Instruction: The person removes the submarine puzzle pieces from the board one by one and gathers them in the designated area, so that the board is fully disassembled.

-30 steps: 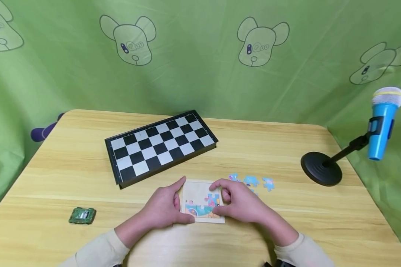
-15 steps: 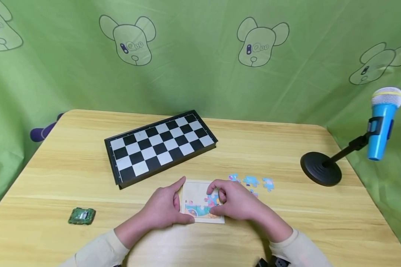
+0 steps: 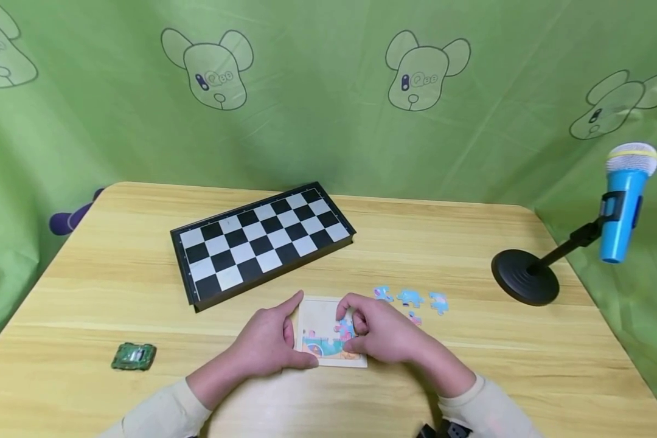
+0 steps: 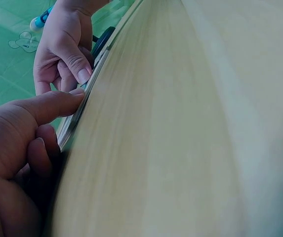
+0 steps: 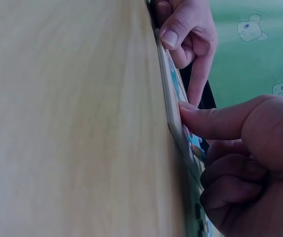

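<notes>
A small wooden puzzle tray [image 3: 319,311] lies on the table, with colourful pieces [image 3: 324,347] along its near side. My left hand [image 3: 265,339] holds the tray's left side, its thumb at the near left corner and its index finger at the far left corner. Over the right part of the tray, my right hand [image 3: 385,328] pinches a blue and pink jigsaw piece [image 3: 344,329] between thumb and index finger. In the right wrist view that jigsaw piece [image 5: 194,146] appears slightly tilted above the tray [image 5: 169,101]. My right fingers hide part of the tray's right side.
Several loose jigsaw pieces [image 3: 410,297] lie beyond my right hand. A folded chessboard [image 3: 263,243] sits behind the tray. A green toy car [image 3: 134,356] is at the left, and a blue toy microphone [image 3: 624,210] on a black stand [image 3: 525,277] at the right.
My right hand has shifted slightly left over the tray with the jigsaw piece, uncovering more of a small loose piece behind it. My left hand stays in place.
</notes>
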A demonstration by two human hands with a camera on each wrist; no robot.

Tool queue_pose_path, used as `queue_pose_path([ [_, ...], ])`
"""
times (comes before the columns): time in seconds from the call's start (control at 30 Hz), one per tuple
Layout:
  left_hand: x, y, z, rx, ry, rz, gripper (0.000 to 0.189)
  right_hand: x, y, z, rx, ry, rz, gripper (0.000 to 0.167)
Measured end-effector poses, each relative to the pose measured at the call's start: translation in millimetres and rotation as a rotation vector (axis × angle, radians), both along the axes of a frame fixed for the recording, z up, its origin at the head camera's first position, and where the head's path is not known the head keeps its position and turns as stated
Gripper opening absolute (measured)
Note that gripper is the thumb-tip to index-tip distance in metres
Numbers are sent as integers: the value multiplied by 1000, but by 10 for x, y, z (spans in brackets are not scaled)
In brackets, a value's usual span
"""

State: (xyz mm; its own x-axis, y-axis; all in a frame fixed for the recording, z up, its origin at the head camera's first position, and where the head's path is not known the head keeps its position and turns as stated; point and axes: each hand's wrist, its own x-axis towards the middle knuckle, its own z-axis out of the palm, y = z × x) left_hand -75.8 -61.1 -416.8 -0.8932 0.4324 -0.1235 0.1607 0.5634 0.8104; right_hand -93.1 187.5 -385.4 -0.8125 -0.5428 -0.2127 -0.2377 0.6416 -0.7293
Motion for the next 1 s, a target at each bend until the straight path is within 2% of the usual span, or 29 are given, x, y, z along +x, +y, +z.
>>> queue_pose_path([
  [0.4,0,5,0,-2,-1,3,119,14,-1,15,-48,24,13,35],
  [0.6,2,7,-2,0,1,2,119,16,52,107,18,60,-27,39],
  [0.77,5,8,1,-5,8,1,119,5,103,111,77,42,-32,32],
  [1.0,7,12,2,3,0,2,119,32,156,74,44,81,-15,29],
])
